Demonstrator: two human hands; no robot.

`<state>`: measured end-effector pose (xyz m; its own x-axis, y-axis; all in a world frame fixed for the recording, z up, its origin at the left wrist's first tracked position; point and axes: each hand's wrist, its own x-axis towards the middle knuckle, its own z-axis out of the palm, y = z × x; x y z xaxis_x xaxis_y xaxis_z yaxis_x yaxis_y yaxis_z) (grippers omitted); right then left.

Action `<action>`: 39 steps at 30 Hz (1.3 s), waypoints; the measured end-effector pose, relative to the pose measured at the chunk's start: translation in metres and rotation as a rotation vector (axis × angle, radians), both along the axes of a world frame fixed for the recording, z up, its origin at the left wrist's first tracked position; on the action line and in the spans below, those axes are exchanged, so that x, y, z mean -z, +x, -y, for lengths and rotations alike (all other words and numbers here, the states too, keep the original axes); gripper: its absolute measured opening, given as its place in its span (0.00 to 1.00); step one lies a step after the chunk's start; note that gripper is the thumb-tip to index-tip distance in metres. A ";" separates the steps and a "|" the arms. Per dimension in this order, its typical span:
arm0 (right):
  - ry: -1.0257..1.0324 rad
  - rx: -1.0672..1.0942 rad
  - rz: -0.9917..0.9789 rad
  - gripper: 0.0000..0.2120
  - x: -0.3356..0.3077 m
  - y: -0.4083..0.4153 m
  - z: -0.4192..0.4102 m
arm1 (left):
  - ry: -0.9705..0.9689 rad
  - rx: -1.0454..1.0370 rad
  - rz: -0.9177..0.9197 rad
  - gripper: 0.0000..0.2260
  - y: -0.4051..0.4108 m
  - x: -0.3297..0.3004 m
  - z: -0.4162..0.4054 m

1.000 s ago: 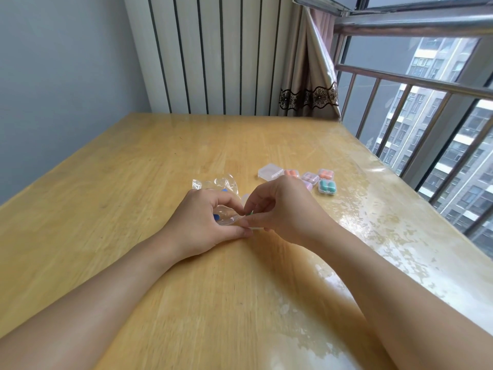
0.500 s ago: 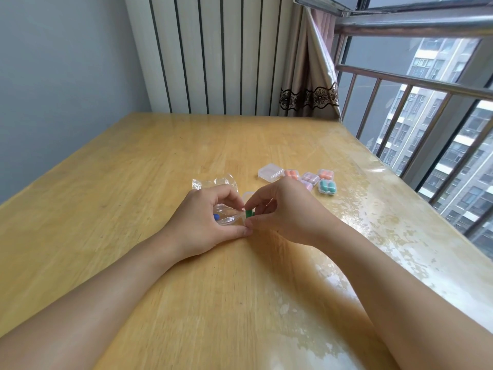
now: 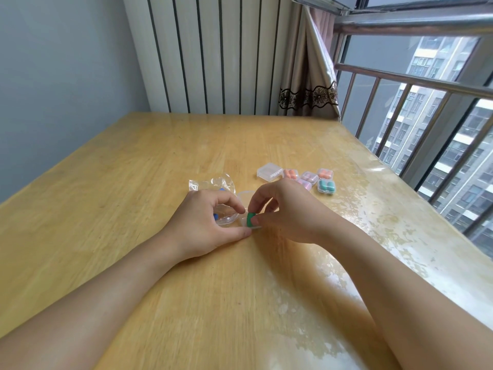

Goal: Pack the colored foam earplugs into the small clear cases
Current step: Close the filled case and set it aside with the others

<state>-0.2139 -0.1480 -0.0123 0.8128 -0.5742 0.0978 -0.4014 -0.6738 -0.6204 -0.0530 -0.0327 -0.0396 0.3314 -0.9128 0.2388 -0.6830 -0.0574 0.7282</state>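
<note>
We are mid-load on one case. The right hand point(image 3: 286, 212) pinches a green foam earplug point(image 3: 250, 219) between thumb and forefinger, right at the mouth of a small clear open plastic case point(image 3: 246, 196) lying on the pale wooden table point(image 3: 133, 182). The left hand point(image 3: 205, 225) curls around the crinkled clear plastic bag point(image 3: 213, 184), thumb and forefinger closed near the case edge; a blue earplug point(image 3: 215, 216) shows inside the bag under the fingers. We cannot tell whether the left fingers also touch the case.

Already filled, by our reading: a cluster of closed clear cases holding orange, lilac and teal plugs point(image 3: 317, 180), with one empty-looking closed clear case point(image 3: 269, 171) beside them.

Next move, as we judge it: seat the green plug flat in the tray, then shut the lid.

Versus one second ago: the green plug was hidden between the fingers; now it is exposed at the case.
</note>
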 end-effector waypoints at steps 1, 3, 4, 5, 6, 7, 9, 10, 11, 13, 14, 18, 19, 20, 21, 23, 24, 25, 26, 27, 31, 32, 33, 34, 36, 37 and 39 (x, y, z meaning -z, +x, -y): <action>0.007 -0.004 0.007 0.04 0.000 0.000 0.001 | 0.003 -0.004 -0.005 0.13 0.000 0.000 0.000; 0.002 -0.011 0.024 0.07 0.001 0.002 0.001 | 0.004 -0.001 -0.005 0.13 0.000 0.000 0.000; -0.001 -0.012 0.031 0.08 0.002 0.002 0.001 | 0.004 0.003 -0.006 0.13 0.000 0.000 0.000; 0.000 -0.013 0.034 0.09 0.002 0.002 0.001 | 0.005 0.006 -0.007 0.13 0.000 0.000 0.000; 0.003 -0.014 0.035 0.09 0.002 0.002 0.002 | 0.006 0.008 -0.007 0.13 0.001 0.000 0.001; 0.008 -0.014 0.035 0.10 0.003 0.002 0.002 | 0.006 0.008 -0.008 0.13 0.001 0.001 0.001; 0.006 -0.007 0.041 0.10 0.003 0.002 0.001 | 0.005 0.010 -0.010 0.13 0.002 0.001 0.001; -0.001 0.000 0.049 0.09 0.004 0.003 0.000 | 0.006 0.011 -0.011 0.14 0.002 0.002 0.001; -0.007 0.009 0.059 0.08 0.005 0.003 -0.001 | 0.007 0.012 -0.013 0.14 0.002 0.002 0.001; -0.009 0.036 0.069 0.08 0.006 0.004 -0.002 | 0.007 0.013 -0.008 0.15 0.002 0.002 0.001; -0.005 0.051 0.070 0.09 0.007 0.004 -0.002 | 0.006 0.015 -0.004 0.15 0.002 0.002 0.001; -0.012 0.059 0.074 0.11 0.006 0.003 -0.002 | 0.007 0.044 0.003 0.15 0.003 0.001 0.001; -0.018 0.058 0.071 0.12 0.006 0.003 -0.002 | 0.009 0.046 0.009 0.14 0.003 0.001 0.001; -0.022 0.058 0.064 0.12 0.005 0.003 -0.002 | 0.009 0.047 0.015 0.14 0.002 0.000 0.001; -0.028 0.053 0.051 0.12 0.004 0.002 -0.001 | 0.008 0.047 0.023 0.14 0.002 0.000 0.001; -0.038 0.025 0.001 0.13 0.000 -0.001 0.002 | -0.005 0.056 0.048 0.14 0.002 0.001 0.001; -0.028 0.011 -0.016 0.13 -0.001 -0.003 0.003 | -0.015 0.064 0.063 0.14 0.002 0.001 0.001; -0.003 0.001 -0.020 0.13 -0.001 -0.004 0.004 | -0.021 0.071 0.077 0.14 0.002 0.001 0.001; 0.025 -0.002 -0.013 0.14 -0.001 -0.004 0.006 | -0.025 0.077 0.093 0.14 0.002 0.002 0.002; 0.044 0.002 -0.002 0.14 0.000 -0.004 0.007 | -0.030 0.083 0.110 0.14 0.003 0.002 0.001; 0.036 0.015 0.018 0.11 0.003 -0.002 0.007 | -0.075 0.114 0.125 0.08 0.005 0.003 0.003; 0.020 0.011 0.014 0.09 0.003 -0.002 0.006 | -0.085 0.116 0.121 0.08 0.006 0.004 0.003; 0.008 0.010 0.010 0.07 0.003 -0.002 0.006 | -0.089 0.115 0.118 0.09 0.006 0.004 0.003; 0.004 0.011 0.011 0.06 0.002 -0.002 0.005 | -0.087 0.109 0.118 0.10 0.005 0.005 0.004; 0.014 0.021 0.023 0.06 0.002 -0.001 0.005 | -0.077 0.077 0.088 0.10 0.003 0.005 0.004; 0.022 0.025 0.028 0.07 0.003 -0.001 0.005 | -0.073 0.061 0.061 0.09 0.003 0.005 0.004; 0.051 0.038 0.038 0.08 0.003 -0.001 0.005 | -0.072 0.050 0.028 0.08 0.003 0.005 0.004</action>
<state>-0.2153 -0.1529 -0.0151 0.7867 -0.6095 0.0980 -0.4014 -0.6256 -0.6689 -0.0500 -0.0367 -0.0442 0.2779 -0.9082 0.3128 -0.7036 0.0292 0.7099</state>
